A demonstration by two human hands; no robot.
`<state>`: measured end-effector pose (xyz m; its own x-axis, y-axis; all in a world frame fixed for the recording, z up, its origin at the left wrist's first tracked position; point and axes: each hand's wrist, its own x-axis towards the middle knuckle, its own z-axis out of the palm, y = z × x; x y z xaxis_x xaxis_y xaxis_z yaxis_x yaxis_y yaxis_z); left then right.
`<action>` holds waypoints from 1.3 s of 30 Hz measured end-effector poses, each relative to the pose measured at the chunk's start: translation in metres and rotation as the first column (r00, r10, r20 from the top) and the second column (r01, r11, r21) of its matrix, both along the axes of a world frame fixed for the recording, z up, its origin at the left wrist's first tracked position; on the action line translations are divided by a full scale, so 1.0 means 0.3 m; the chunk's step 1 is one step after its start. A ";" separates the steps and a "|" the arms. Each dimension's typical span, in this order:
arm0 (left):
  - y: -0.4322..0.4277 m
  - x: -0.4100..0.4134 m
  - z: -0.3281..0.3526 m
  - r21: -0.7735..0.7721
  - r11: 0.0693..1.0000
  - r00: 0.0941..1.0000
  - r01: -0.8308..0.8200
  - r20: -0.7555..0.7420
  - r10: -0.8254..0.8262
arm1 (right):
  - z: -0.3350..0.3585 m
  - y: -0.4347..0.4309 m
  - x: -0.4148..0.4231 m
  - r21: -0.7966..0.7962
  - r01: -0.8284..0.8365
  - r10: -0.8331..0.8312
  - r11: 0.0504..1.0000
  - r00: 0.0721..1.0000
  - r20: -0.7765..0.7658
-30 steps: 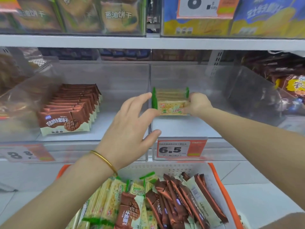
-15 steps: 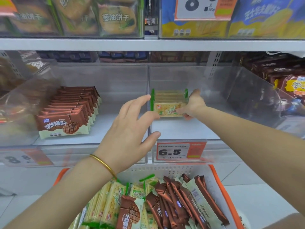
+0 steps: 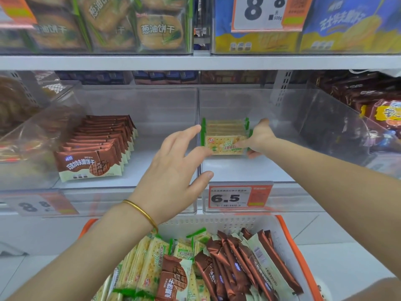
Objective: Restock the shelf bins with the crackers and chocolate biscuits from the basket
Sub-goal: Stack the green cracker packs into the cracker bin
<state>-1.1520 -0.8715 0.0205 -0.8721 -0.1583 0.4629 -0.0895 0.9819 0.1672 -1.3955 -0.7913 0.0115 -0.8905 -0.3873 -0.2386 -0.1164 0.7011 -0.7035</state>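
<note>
- Head view: a short row of cracker packs [image 3: 224,137] stood on edge at centre frame, inside the right-hand clear bin [image 3: 238,168]. It sat close to that bin's left wall, with the printed face turned outward.
- Right hand [image 3: 259,137] gripped the row's right end, thumb on the front pack and fingers curled under. Judged a squaring hold, to stop the packs toppling on the bare bin floor.
- Left hand [image 3: 173,168] was spread wide, fingers straight, holding nothing. Its fingertips reached toward the row's left end; contact could not be told. Judged a brace, so the row could be pressed between the two hands.
- Left-hand clear bin [image 3: 152,105], centre left of the frame, held chocolate biscuits [image 3: 95,153] filed on edge with labels forward. This was probably the facing the crackers were meant to match.
- Basket [image 3: 288,233] sat along the bottom of the frame, directly under the bins. It held loose crackers [image 3: 141,263] on its left and brown biscuit packs [image 3: 238,257] on its right, roughly mirroring the bins above.
- Judgement: restocking was far from done, with the right-hand bin mostly bare and the basket well filled.
</note>
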 end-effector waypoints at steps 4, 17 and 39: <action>0.033 0.038 0.018 0.023 1.000 0.998 0.004 -0.057 -0.003 | 0.049 0.041 0.037 -0.058 0.010 -0.015 0.998 0.997 -0.072; 0.048 0.365 -0.334 0.123 0.992 0.971 0.040 0.229 -0.068 | -0.133 0.407 0.580 0.136 -0.589 0.583 0.797 0.808 0.086; -0.010 0.338 -0.589 -0.263 0.806 0.544 -0.530 0.623 0.562 | -0.484 0.248 0.653 0.299 -0.735 0.756 0.608 0.652 0.063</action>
<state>-1.0507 -0.8744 -0.1562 -0.6915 -0.7043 -0.1608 -0.6782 0.7096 -0.1912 -1.1996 -0.7169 -0.1337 -0.3403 -0.8513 -0.3995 -0.7231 0.5085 -0.4676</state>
